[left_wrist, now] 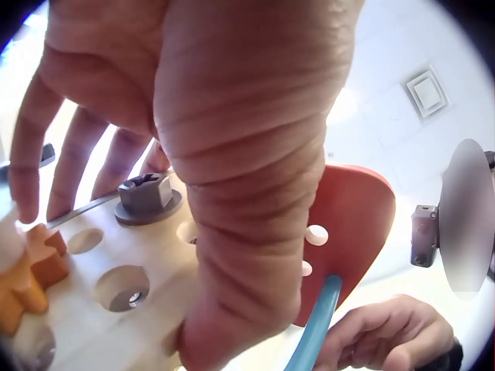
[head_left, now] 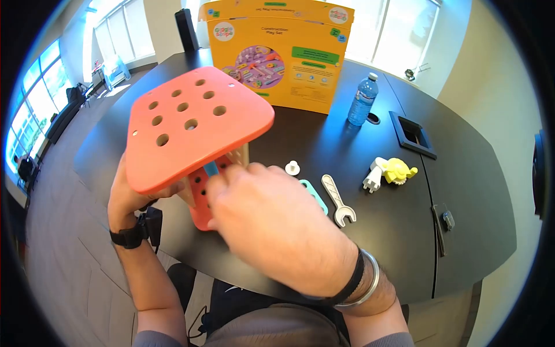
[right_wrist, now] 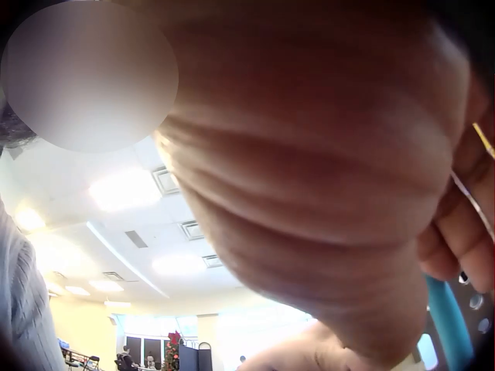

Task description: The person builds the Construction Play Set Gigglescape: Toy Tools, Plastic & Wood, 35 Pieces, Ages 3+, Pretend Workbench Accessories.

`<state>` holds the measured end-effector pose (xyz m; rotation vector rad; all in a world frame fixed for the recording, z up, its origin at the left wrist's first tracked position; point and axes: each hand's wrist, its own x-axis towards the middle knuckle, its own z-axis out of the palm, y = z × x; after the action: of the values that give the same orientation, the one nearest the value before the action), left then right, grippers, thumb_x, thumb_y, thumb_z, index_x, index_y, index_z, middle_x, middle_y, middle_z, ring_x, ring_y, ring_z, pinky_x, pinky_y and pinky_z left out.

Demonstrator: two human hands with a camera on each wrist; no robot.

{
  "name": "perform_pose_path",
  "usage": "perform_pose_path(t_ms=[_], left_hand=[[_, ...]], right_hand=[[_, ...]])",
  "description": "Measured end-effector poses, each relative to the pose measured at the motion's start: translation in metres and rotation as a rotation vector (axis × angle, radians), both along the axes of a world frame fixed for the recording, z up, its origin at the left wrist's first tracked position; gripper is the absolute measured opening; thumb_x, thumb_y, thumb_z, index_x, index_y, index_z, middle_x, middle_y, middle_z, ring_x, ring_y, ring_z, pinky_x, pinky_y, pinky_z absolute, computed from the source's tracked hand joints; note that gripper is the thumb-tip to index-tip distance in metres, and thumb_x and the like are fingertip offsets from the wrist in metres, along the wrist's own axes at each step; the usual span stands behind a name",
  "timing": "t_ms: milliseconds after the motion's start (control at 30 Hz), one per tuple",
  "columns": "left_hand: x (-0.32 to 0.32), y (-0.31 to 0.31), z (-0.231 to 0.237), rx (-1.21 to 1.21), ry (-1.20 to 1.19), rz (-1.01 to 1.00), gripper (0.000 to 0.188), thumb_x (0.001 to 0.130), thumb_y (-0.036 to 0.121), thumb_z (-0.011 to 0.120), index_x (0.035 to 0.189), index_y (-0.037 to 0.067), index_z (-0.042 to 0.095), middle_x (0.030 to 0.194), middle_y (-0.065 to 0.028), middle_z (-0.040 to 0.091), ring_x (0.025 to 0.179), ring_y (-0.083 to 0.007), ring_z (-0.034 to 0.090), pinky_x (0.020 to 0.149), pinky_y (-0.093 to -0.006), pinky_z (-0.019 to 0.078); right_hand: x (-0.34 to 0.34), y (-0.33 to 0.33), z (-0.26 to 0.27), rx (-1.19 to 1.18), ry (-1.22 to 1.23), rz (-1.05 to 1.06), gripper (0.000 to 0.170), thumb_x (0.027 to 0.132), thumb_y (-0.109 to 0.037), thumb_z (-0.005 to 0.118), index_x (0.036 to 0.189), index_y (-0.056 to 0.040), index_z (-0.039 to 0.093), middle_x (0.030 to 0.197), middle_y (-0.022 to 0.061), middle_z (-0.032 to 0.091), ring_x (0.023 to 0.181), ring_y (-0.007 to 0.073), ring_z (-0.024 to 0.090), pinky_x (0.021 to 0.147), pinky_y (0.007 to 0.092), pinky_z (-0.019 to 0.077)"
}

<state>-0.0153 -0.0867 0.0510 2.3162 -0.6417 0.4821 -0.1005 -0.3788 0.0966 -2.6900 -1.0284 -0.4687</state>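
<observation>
A toy bench has a coral top board [head_left: 199, 124] with several round holes, held tilted above the table. My left hand [head_left: 128, 188] grips its left side; in the left wrist view that hand [left_wrist: 240, 170] lies over a pale wooden panel [left_wrist: 85, 270] bearing a grey hex bolt [left_wrist: 145, 197] and an orange gear [left_wrist: 31, 270]. My right hand [head_left: 277, 225] has its fingers curled round a blue rod [head_left: 211, 168] beneath the top board. That rod [left_wrist: 319, 321] meets the red board [left_wrist: 352, 232] in the left wrist view. The right fingertips are partly hidden.
On the table [head_left: 399, 231] lie a white peg [head_left: 292, 168], a teal piece [head_left: 315, 196], a toy wrench [head_left: 339, 200], and white and yellow toy parts [head_left: 398, 172]. Behind stand a yellow box [head_left: 277, 58] and a water bottle [head_left: 363, 101], near a black table socket [head_left: 413, 135].
</observation>
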Motion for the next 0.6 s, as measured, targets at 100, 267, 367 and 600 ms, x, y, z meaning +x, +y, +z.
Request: perform_pose_path(t_ms=[100, 267, 367, 600], left_hand=[[0.007, -0.006, -0.003, -0.137, -0.165, 0.104, 0.088, 0.071, 0.018, 0.103, 0.146, 0.004, 0.059, 0.134, -0.0118, 0.073, 0.114, -0.0222, 0.073, 0.098, -0.0394, 0.0605], [0.004, -0.027, 0.0, -0.233, -0.277, 0.123, 0.095, 0.072, 0.013, 0.104, 0.152, 0.007, 0.052, 0.14, -0.0103, 0.068, 0.125, -0.0256, 0.07, 0.105, -0.0459, 0.0611], [-0.003, -0.041, 0.001, -0.112, -0.296, 0.187, 0.098, 0.069, 0.011, 0.103, 0.153, 0.009, 0.051, 0.14, -0.0099, 0.063, 0.131, -0.0284, 0.065, 0.105, -0.0468, 0.0619], [0.001, -0.064, -0.01, 0.19, -0.532, 0.157, 0.086, 0.062, 0.002, 0.096, 0.138, 0.011, 0.057, 0.135, -0.0145, 0.058, 0.125, -0.0422, 0.056, 0.102, -0.0515, 0.0502]], right_hand=[[-0.011, 0.009, 0.001, 0.056, -0.045, 0.068, 0.017, 0.094, -0.015, 0.074, 0.108, -0.0045, 0.075, 0.103, 0.0096, 0.076, 0.099, 0.0261, 0.077, 0.087, 0.039, 0.0578], [-0.022, 0.026, -0.011, 0.108, -0.088, 0.264, 0.014, 0.092, -0.014, 0.075, 0.103, -0.0062, 0.073, 0.1, 0.0067, 0.073, 0.096, 0.0232, 0.073, 0.084, 0.0356, 0.0551], [-0.026, 0.029, -0.013, 0.106, -0.099, 0.313, 0.01, 0.092, -0.014, 0.073, 0.098, -0.0066, 0.071, 0.094, 0.0044, 0.069, 0.092, 0.0213, 0.07, 0.082, 0.0346, 0.0532], [-0.029, 0.03, -0.014, 0.116, -0.032, 0.392, 0.012, 0.094, -0.015, 0.074, 0.101, -0.0051, 0.072, 0.096, 0.0058, 0.07, 0.096, 0.0222, 0.07, 0.084, 0.0355, 0.0536]])
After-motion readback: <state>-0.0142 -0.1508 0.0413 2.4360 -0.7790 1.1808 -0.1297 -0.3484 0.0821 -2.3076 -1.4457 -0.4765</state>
